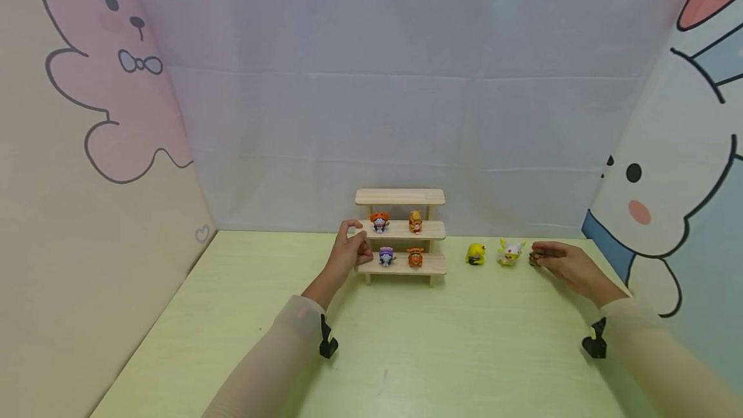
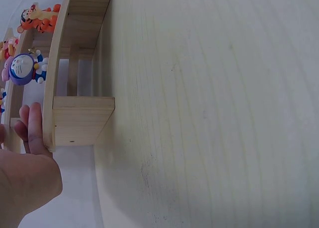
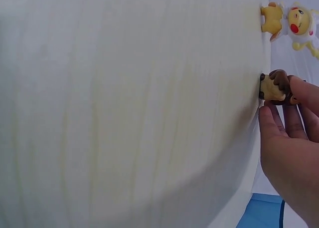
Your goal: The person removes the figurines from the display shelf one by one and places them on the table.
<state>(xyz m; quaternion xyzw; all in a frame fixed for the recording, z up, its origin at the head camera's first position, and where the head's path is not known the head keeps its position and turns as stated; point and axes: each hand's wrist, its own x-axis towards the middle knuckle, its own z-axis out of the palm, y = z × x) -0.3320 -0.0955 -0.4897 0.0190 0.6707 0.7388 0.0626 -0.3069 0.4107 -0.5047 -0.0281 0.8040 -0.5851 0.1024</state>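
Observation:
My right hand (image 1: 571,268) pinches a small brown and tan figurine (image 3: 273,88) between thumb and fingers, at the right end of a row on the table. Left of it stand a white and yellow figurine with long ears (image 1: 511,252) and a yellow figurine (image 1: 475,254). My left hand (image 1: 346,255) rests at the left end of a three-tier wooden display stand (image 1: 400,197), its fingers (image 2: 35,125) against the lower board. Two figurines stand on the middle tier, an orange-hooded one (image 1: 380,222) and a yellow bear (image 1: 415,222). The lowest tier carries a purple-hooded one (image 1: 386,257) and an orange tiger (image 1: 415,257).
The stand is at the back of a pale yellow-green table (image 1: 441,347), close to a white cloth backdrop (image 1: 395,115). Side panels with a pink bear (image 1: 116,69) and a white rabbit (image 1: 656,211) border the table left and right.

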